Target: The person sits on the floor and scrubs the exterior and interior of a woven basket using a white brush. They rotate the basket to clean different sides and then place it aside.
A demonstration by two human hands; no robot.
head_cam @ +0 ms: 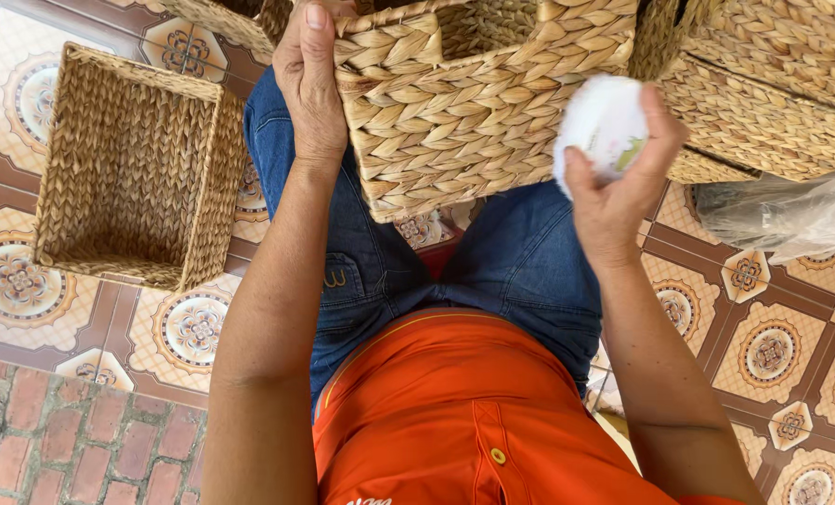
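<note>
A square woven straw basket with a handle slot rests on my lap, above my blue jeans. My left hand grips its left corner, thumb over the rim. My right hand holds a white crumpled cloth against the basket's right side. The basket's far side is cut off by the top edge of the head view.
An empty woven basket stands on the patterned tile floor at left. More woven baskets are stacked at upper right, with a clear plastic bag beside them. A brick strip runs at lower left.
</note>
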